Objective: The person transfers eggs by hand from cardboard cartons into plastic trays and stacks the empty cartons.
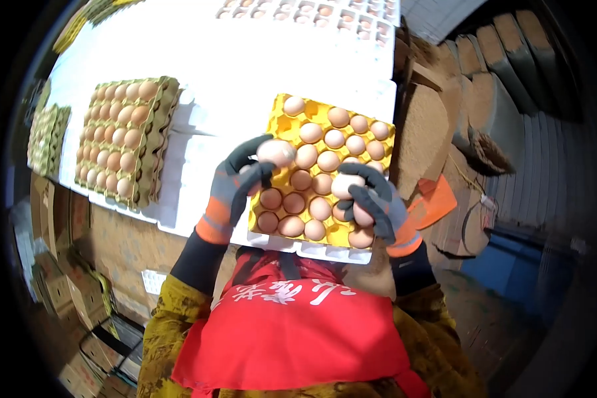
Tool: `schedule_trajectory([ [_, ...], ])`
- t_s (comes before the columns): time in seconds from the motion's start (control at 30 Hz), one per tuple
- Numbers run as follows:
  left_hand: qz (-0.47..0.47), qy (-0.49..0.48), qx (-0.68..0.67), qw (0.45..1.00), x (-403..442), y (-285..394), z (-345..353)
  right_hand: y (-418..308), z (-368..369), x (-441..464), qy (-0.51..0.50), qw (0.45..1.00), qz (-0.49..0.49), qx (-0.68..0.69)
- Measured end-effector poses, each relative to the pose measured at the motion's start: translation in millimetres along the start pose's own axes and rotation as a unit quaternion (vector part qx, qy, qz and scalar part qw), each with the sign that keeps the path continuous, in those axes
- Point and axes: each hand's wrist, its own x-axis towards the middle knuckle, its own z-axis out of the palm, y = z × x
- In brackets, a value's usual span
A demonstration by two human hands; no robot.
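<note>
A yellow egg tray (pixel 284 125) full of brown eggs lies in front of me, with a few of its cups bare, mostly toward the upper left. My left hand (pixel 235 176), in a grey and orange glove, is closed around a pale egg (pixel 275 153) above the tray's left edge. A second pale shape shows partly between those fingers. Over the tray's right side, my right hand (pixel 377 202), gloved alike, grips a pale egg (pixel 347 186) and another egg (pixel 363 215) lower in the palm. Its fingers hide some cups beneath.
On the white foam surface (pixel 205 166), a greenish tray of eggs (pixel 116 136) stands to the left, with another egg tray (pixel 48 139) beyond it. White foam trays with eggs (pixel 312 14) sit at the far side. Sacks (pixel 497 99) and an orange scoop-like piece (pixel 434 204) are at right.
</note>
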Motion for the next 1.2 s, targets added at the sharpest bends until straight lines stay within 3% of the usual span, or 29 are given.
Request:
schedule_trajectory([
  [0.13, -0.116, -0.207, -0.013, 0.971, -50.5, 24.2, 23.7, 40.6, 36.9, -67.4, -0.001, 0.996, 0.048, 0.081],
  [0.2, -0.173, -0.248, -0.095, 0.948, -71.1, 16.7, 33.0, 60.0, 74.4, -96.4, 0.051, 0.995, 0.003, 0.085],
  [0.33, -0.08, -0.377, 0.031, 0.922, -98.5, -26.2, 10.5, 130.4, 131.7, -134.3, 0.204, 0.968, 0.052, 0.135],
  [0.4, 0.052, -0.432, 0.176, 0.883, -109.3, -40.7, -0.9, 166.0, 155.5, -151.2, 0.22, 0.951, 0.002, 0.216],
  [0.47, 0.103, -0.444, 0.184, 0.871, -124.3, -59.4, -7.3, 190.7, 174.2, -172.1, 0.232, 0.94, -0.015, 0.25],
  [0.53, -0.069, -0.46, 0.216, 0.859, -146.0, -60.3, -15.2, 230.8, 183.0, -188.8, 0.245, 0.932, -0.072, 0.256],
  [0.6, -0.087, -0.494, 0.215, 0.838, -158.9, -83.2, -21.4, 276.8, 185.8, -201.5, 0.272, 0.909, -0.131, 0.287],
  [0.63, -0.134, -0.501, 0.198, 0.832, -162.0, -102.3, -26.6, 293.9, 191.3, -207.1, 0.339, 0.87, -0.11, 0.342],
  [0.67, -0.186, -0.506, 0.181, 0.822, -164.3, -124.0, -32.1, 311.9, 184.3, -217.0, 0.339, 0.868, -0.051, 0.36],
  [0.73, -0.234, -0.479, 0.191, 0.824, -161.1, -178.8, -46.0, 353.7, 167.8, -210.8, 0.392, 0.881, -0.042, 0.263],
  [0.77, -0.261, -0.462, 0.197, 0.824, -159.6, -205.4, -53.5, 410.3, 155.2, -200.0, 0.408, 0.88, -0.059, 0.234],
  [0.83, -0.243, -0.437, 0.205, 0.841, -149.4, -256.4, -63.6, 445.0, 134.7, -180.2, 0.446, 0.845, -0.006, 0.295],
  [0.87, -0.234, -0.419, 0.215, 0.85, -142.2, -279.1, -70.2, 472.1, 122.9, -161.7, 0.465, 0.861, -0.007, 0.205],
  [0.93, -0.31, -0.351, 0.274, 0.84, -120.7, -317.5, -81.1, 527.3, 96.6, -118.7, 0.423, 0.861, -0.112, 0.258],
  [0.97, -0.248, -0.375, 0.32, 0.834, -109.3, -345.1, -91.9, 542.2, 84.4, -100.3, 0.408, 0.848, -0.145, 0.304],
  [1.0, -0.225, -0.359, 0.347, 0.836, -101.8, -367.0, -94.1, 539.4, 72.2, -90.7, 0.44, 0.88, -0.079, 0.16],
  [1.03, -0.204, -0.343, 0.374, 0.837, -94.5, -389.0, -96.5, 552.4, 74.5, -68.6, 0.502, 0.855, -0.033, 0.125],
  [1.07, -0.315, -0.244, 0.317, 0.861, -91.7, -394.8, -83.0, 598.2, 71.3, -32.3, 0.484, 0.857, -0.084, 0.155],
  [1.1, -0.342, -0.225, 0.254, 0.876, -77.9, -414.0, -92.0, 600.8, 71.7, -17.3, 0.503, 0.853, -0.111, 0.083],
  [1.13, -0.28, -0.251, 0.264, 0.888, -76.0, -427.0, -108.2, 601.4, 72.2, -3.0, 0.525, 0.84, -0.136, 0.011],
  [1.2, -0.304, -0.189, 0.23, 0.905, -71.7, -433.2, -110.7, 575.5, 78.1, 1.4, 0.53, 0.834, -0.132, -0.084],
])
